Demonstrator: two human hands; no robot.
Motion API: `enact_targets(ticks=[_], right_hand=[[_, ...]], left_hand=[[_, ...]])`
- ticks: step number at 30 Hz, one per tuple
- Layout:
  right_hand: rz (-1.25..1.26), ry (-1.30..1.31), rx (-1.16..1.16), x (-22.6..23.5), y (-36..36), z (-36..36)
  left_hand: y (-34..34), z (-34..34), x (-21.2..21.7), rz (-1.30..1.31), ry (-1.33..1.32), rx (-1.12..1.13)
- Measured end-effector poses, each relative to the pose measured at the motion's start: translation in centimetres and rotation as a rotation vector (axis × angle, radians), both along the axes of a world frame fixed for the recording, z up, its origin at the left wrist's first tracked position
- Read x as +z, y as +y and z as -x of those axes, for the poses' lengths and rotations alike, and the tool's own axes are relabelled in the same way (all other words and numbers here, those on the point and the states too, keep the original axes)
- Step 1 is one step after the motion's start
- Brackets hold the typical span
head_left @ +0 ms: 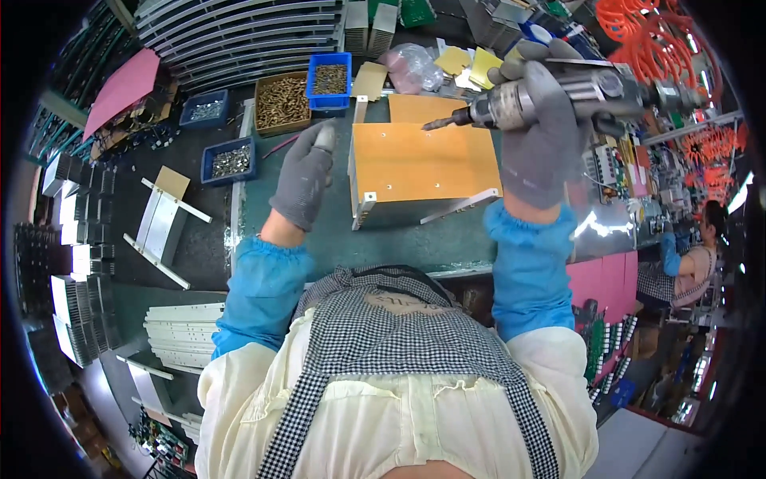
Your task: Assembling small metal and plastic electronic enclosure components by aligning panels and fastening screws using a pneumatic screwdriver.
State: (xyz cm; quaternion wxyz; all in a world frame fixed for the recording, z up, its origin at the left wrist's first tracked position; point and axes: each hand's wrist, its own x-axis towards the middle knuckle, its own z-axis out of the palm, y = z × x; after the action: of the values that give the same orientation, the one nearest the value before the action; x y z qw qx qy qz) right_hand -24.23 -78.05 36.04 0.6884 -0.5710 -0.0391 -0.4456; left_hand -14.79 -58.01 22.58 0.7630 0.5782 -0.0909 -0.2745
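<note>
My right hand (542,136), in a grey glove, is wrapped around a metal air screwdriver (511,105). Its bit points left, with the tip over the far part of an orange-yellow panel (423,164). That panel covers a metal frame with white rails (463,205), standing on the green work surface (335,239); small holes or screw heads dot its top. Left of the frame, apart from it, is my gloved left hand (305,177). Its fingers are drawn together near the tips, and anything small between them is hidden. A thin pink stick (281,145) lies beside it.
Beyond my left hand sit a box of brass-coloured screws (282,104) and blue bins of small parts (329,80) (230,162). A similar bracket (167,219) lies at left. Orange coiled hoses (646,32) hang at upper right. A co-worker (692,259) sits far right.
</note>
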Motion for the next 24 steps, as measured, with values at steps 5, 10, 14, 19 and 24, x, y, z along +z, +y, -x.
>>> enact_targets(ticks=[5,10,14,19,24], right_hand=[[-0.029,0.119,0.058,-2.8,-3.1,-1.5],[-0.012,0.115,-0.026,-4.2,-3.1,-2.5],[0.009,0.130,-0.013,-4.9,-3.9,-2.9],[0.047,0.169,0.007,-4.5,-3.7,-3.4],[0.050,0.220,0.063,-3.8,-2.8,-3.7]], left_hand=[[-1.1,1.2,-1.3,-0.165,-0.023,-0.157],[-1.5,0.7,-3.5,-0.079,-0.051,-0.179],[-1.7,0.6,-3.7,-0.101,-0.087,-0.200],[-1.8,0.8,-3.2,-0.089,-0.076,-0.190],[-1.7,1.1,-3.3,-0.077,-0.061,-0.196]])
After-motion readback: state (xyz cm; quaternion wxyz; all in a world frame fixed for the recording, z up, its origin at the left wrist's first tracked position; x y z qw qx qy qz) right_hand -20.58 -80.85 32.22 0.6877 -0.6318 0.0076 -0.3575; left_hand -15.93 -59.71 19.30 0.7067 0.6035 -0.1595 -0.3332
